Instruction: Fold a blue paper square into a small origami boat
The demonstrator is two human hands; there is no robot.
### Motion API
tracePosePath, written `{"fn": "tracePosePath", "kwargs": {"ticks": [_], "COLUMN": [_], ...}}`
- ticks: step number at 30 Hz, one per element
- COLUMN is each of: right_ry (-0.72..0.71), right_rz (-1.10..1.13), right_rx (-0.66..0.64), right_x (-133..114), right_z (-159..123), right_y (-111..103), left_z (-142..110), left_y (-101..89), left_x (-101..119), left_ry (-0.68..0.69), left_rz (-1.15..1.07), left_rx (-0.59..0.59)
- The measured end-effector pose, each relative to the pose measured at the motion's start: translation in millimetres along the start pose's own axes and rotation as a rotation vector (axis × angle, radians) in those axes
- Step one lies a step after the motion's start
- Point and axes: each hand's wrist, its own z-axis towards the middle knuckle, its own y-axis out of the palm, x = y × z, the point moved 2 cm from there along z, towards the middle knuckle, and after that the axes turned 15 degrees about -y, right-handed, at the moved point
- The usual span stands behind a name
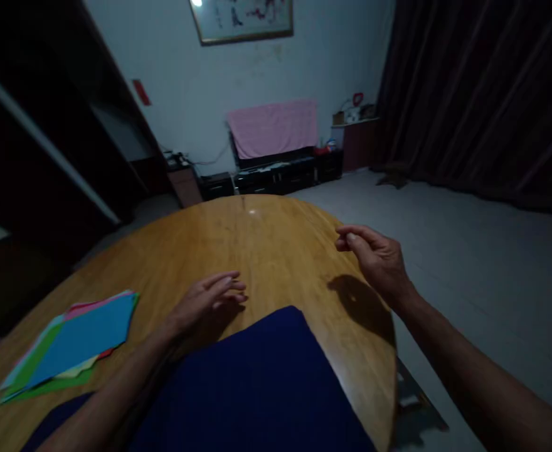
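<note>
A dark blue cloth [261,383] lies over the near part of the round wooden table; its kind I cannot make out. Just beyond its left edge, my left hand [210,295] hovers low over the wood, fingers loosely apart and holding nothing. My right hand [379,254] is raised above the table's right edge, its fingers curled in toward the thumb, and nothing shows in it. Its shadow falls on the tabletop below. To the left of my left arm rests a loose stack of coloured paper sheets [88,333], blue on top, with green, pink, yellow and red edges showing.
The wooden table [276,251] has a curved edge, with pale floor [450,251] to its right. Against the far wall stands a low black cabinet [276,179] below a pink cloth [276,129]. Dark curtains [473,94] hang at the right.
</note>
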Motion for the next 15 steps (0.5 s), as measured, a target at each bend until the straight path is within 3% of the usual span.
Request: {"fn": "tracePosePath", "kwargs": {"ticks": [3, 7, 9, 11, 13, 15], "right_ry": [-0.162, -0.305, -0.279, -0.155, 0.021, 0.048], "right_rz": [0.202, 0.212, 0.17, 0.189, 0.213, 0.217], "right_rx": [-0.392, -0.883, -0.984, -1.009, -0.962, -0.961], "right_x": [-59.0, -83.7, -81.9, -78.7, -77.3, -81.7], "right_z": [24.7, 35.7, 37.2, 34.6, 27.8, 17.6], "right_y": [87.4, 198.6, 245.2, 284.6, 316.1, 340.2], "left_z": [-6.8, -17.3, -21.1, -23.6, -26.5, -29.3], "left_y": [-18.3, -62.2, -94.7, -134.9, -178.9, -216.1], "left_x": [3.9, -0.1, -1.1, -1.2, -2.6, -7.3], "left_ry": [0.056, 0.126, 0.135, 0.128, 0.083, -0.007], "left_rz": [0.182, 0.45, 0.505, 0.554, 0.593, 0.668], "left_rx": [-0.042, -0.031, 0.047, 0.212, 0.494, 0.732]}}
